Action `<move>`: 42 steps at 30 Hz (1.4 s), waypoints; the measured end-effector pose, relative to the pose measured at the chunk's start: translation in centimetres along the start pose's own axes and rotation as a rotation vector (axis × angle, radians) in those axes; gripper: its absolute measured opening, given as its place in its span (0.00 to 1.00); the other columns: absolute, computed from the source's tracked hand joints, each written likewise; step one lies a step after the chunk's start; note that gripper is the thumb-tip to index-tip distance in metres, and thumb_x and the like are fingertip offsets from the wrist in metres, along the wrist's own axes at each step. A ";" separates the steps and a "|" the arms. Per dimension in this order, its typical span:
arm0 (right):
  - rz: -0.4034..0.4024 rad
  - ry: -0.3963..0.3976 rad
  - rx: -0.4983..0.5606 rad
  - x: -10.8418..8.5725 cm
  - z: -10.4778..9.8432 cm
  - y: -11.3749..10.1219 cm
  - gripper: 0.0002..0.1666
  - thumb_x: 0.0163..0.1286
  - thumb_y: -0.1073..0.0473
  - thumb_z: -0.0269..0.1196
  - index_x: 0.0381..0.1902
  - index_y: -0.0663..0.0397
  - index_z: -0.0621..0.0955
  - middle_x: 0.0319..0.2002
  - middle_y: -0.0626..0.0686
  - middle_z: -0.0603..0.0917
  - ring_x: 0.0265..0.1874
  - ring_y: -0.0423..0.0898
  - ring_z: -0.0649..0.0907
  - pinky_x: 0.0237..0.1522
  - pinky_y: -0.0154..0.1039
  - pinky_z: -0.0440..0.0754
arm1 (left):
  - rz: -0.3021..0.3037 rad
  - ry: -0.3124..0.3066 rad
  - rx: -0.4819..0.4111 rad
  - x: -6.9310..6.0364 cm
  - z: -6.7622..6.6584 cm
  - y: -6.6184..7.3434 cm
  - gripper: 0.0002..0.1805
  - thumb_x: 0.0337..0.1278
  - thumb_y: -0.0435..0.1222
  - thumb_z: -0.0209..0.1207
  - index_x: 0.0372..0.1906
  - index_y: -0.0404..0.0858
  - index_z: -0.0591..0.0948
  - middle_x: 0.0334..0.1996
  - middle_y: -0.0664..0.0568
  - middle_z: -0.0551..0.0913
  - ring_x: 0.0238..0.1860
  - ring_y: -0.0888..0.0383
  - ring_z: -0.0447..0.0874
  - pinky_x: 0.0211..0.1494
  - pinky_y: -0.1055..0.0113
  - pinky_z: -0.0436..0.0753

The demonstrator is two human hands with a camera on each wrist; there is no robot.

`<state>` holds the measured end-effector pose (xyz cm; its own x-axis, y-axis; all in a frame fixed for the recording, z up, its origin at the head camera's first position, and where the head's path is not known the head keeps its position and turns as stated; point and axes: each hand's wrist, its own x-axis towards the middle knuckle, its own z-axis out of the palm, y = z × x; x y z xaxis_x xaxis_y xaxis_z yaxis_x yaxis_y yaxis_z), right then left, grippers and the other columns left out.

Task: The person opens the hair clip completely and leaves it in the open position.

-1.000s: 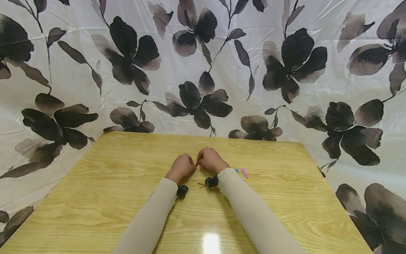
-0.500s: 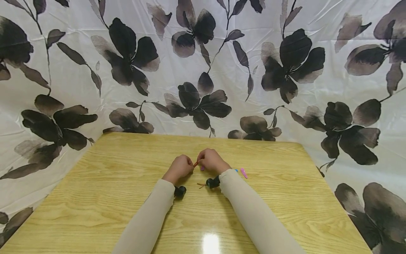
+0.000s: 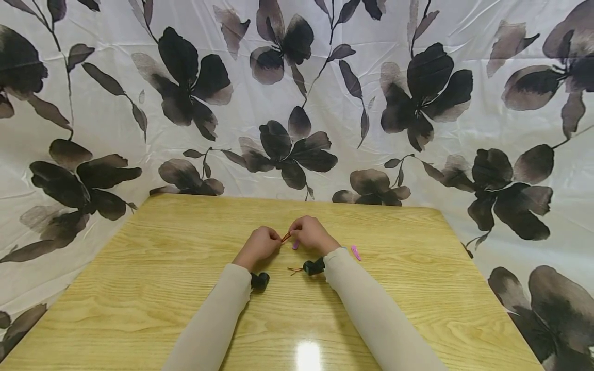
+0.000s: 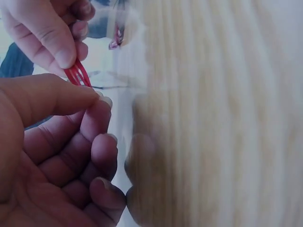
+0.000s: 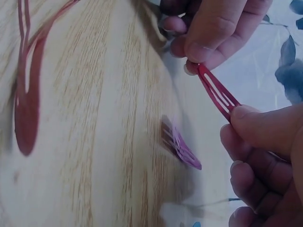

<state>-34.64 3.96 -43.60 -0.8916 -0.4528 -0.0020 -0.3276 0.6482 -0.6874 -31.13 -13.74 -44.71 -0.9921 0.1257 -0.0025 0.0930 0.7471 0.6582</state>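
Observation:
A red snap hair clip [image 3: 285,237] is stretched between both hands above the table. My left hand [image 3: 259,245] pinches one end between thumb and index finger, its other fingers curled in the left wrist view. At the opposite end, my right hand [image 3: 312,234] grips the clip by thumb and forefinger. The right wrist view shows the clip's slotted body [image 5: 217,92] slanting between the two sets of fingertips. Just below it, a purple hair clip [image 5: 184,149] lies on the table near the right hand.
Another reddish hair clip [image 5: 29,104] lies nearer the person, beside the black right wrist camera [image 3: 314,266]. A pink hair clip [image 3: 356,252] is right of the right wrist. A small blue thing [image 5: 196,224] barely shows. Floral cloth [image 3: 297,103] hangs behind the wooden table [image 3: 139,288].
My left hand has shifted slightly left, away from the right hand, so more of the red hair clip shows between them. The right hand has stayed almost in place.

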 end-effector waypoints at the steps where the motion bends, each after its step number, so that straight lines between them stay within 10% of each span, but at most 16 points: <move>1: 0.002 0.007 -0.002 0.0 0.0 0.1 0.09 0.72 0.59 0.58 0.36 0.51 0.85 0.33 0.50 0.86 0.23 0.43 0.85 0.30 0.35 0.75 | -0.004 -0.004 -0.013 0.0 0.0 0.0 0.06 0.57 0.34 0.60 0.31 0.39 0.87 0.31 0.52 0.86 0.32 0.58 0.77 0.42 0.62 0.78; 42: 0.016 0.062 0.113 -3.0 -0.3 0.8 0.06 0.67 0.55 0.65 0.38 0.46 0.87 0.39 0.47 0.87 0.41 0.43 0.81 0.44 0.40 0.77 | -0.017 -0.044 -0.244 -0.7 -0.2 -0.2 0.08 0.64 0.35 0.59 0.42 0.37 0.85 0.40 0.47 0.85 0.33 0.57 0.77 0.34 0.67 0.76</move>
<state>-32.37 6.04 -43.92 -0.9152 -0.4019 0.0291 -0.2792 0.5806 -0.7648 -30.49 -14.12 -44.73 -0.9882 0.1469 -0.0440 0.0482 0.5703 0.8200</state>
